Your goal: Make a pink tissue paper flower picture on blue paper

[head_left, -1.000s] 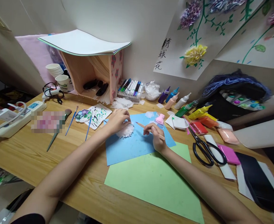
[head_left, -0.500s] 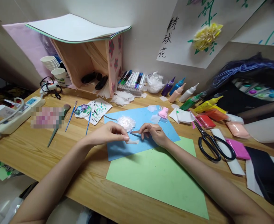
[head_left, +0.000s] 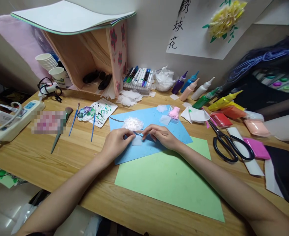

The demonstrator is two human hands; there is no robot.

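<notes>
One green sheet (head_left: pixel 169 183) lies nearest on the wooden table (head_left: pixel 92 193), its far part overlapped by a blue sheet (head_left: pixel 126 156). Over the blue, the left hand (head_left: pixel 118 141) pinches a small white paper piece (head_left: pixel 136 141) at the fingertips; the right hand (head_left: pixel 161 135) grips a pencil (head_left: pixel 164 132), its left end by the left fingertips — contact cannot be determined. Just beyond, on the blue sheet, sits a fluffy white flower (head_left: pixel 133 123). Markers (head_left: pixel 139 77) stand farther back.
</notes>
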